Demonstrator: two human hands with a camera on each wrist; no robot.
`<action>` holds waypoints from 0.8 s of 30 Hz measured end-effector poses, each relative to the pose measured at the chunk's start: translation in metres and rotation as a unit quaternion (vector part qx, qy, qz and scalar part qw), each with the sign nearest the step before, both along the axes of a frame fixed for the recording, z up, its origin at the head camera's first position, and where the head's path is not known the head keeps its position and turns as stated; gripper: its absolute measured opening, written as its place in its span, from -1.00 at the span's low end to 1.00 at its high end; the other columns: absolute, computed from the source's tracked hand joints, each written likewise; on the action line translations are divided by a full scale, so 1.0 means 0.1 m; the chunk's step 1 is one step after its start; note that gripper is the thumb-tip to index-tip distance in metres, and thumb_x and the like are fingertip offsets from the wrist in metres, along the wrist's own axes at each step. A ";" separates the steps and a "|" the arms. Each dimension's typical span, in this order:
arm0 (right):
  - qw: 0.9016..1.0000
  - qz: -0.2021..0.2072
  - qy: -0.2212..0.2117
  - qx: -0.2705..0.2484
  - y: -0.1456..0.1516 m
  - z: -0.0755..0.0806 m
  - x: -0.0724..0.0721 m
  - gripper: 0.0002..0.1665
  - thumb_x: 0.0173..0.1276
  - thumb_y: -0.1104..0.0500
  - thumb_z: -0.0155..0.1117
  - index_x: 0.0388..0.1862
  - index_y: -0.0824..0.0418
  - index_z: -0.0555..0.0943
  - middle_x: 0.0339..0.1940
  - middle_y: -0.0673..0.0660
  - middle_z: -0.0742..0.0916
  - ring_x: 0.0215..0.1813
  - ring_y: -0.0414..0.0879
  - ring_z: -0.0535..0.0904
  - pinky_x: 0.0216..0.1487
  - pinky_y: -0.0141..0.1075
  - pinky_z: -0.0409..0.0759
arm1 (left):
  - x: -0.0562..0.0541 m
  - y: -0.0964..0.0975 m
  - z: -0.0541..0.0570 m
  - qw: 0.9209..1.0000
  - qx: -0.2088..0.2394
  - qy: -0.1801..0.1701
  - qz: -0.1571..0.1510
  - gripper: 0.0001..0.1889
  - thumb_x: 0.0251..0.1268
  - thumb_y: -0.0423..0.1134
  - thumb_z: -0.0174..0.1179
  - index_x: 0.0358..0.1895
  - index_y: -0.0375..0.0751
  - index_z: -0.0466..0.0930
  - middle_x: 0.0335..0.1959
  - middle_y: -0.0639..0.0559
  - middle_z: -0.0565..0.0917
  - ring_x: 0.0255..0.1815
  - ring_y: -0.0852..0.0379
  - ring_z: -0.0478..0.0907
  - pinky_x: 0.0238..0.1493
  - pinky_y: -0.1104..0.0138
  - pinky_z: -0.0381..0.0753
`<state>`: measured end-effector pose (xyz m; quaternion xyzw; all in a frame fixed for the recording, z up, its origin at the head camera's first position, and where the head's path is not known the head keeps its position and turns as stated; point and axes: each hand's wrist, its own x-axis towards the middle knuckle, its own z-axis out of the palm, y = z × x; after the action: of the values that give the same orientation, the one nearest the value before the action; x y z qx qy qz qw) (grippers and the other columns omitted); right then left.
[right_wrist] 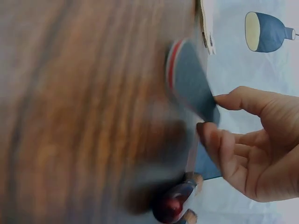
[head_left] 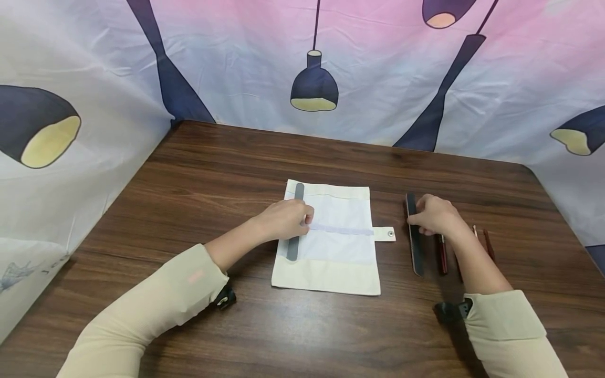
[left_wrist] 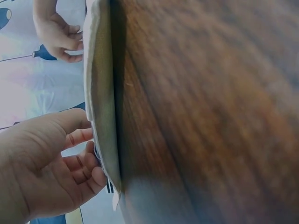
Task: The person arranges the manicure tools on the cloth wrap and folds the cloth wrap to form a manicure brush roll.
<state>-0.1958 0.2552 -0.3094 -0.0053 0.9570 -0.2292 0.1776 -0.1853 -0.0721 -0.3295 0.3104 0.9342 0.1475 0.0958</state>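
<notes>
A cream cloth tool roll [head_left: 326, 275] lies unfolded, with a lilac band across its middle. On its left part is a grey nail file [head_left: 293, 249], partly covered by my left hand [head_left: 285, 219]. That hand's fingers bend loosely, their tips at the cloth beside the file; the left wrist view shows the hand [left_wrist: 56, 163] at the roll's edge. My right hand [head_left: 437, 212] pinches a dark nail file [head_left: 416, 252] near its upper half. In the right wrist view this file [right_wrist: 189, 77] has a red line along its edge, tilted between thumb and fingers of the hand [right_wrist: 261, 144].
Right of the dark file lie a dark red handled brush [head_left: 442, 257] and thin sticks [head_left: 488, 244], partly hidden by the right forearm. The roll's snap tab [head_left: 385, 234] points right. A printed curtain [head_left: 264, 63] rises behind the brown wooden table [head_left: 212, 173].
</notes>
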 end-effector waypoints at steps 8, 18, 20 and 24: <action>0.996 -0.035 0.074 -0.026 -0.15 0.10 -0.09 -0.33 0.23 0.08 0.16 0.20 0.45 0.25 -0.52 0.21 0.69 -0.48 0.01 0.64 -0.37 -0.15 0.53 | 0.02 -0.01 0.00 1.000 0.015 0.007 -0.002 -0.94 0.08 -0.36 0.17 -0.46 -0.12 0.54 -0.55 0.10 0.42 -0.54 0.17 0.33 -0.58 0.38 0.25; 0.968 -0.106 0.171 -0.147 -0.53 0.29 -0.25 -0.39 0.25 0.07 0.19 0.20 0.31 0.28 -0.23 0.28 0.65 -0.36 0.09 0.66 -0.35 -0.21 0.60 | 0.02 -0.02 -0.02 1.000 0.022 0.012 0.000 -0.94 0.09 -0.36 0.17 -0.47 -0.13 0.53 -0.57 0.10 0.43 -0.53 0.16 0.33 -0.58 0.38 0.26; 0.961 -0.117 0.177 -0.175 -0.61 0.32 -0.29 -0.39 0.25 0.08 0.21 0.19 0.30 0.28 -0.25 0.26 0.65 -0.39 0.06 0.66 -0.33 -0.20 0.61 | 0.02 -0.01 -0.02 1.000 0.024 0.012 0.000 -0.92 0.09 -0.36 0.17 -0.49 -0.12 0.52 -0.59 0.11 0.42 -0.53 0.17 0.33 -0.57 0.38 0.26; 0.949 -0.133 0.175 -0.226 -0.73 0.37 -0.38 -0.39 0.26 0.09 0.22 0.20 0.28 0.26 -0.23 0.25 0.64 -0.51 -0.11 0.64 -0.31 -0.24 0.61 | 0.01 0.00 -0.03 1.000 0.027 0.009 -0.001 -0.89 0.10 -0.37 0.18 -0.53 -0.10 0.52 -0.64 0.12 0.42 -0.54 0.18 0.34 -0.57 0.39 0.27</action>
<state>-0.2341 0.1818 -0.2725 0.0421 0.8884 -0.4561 -0.0307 -0.1840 -0.0726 -0.3327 0.3149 0.9305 0.1699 0.0788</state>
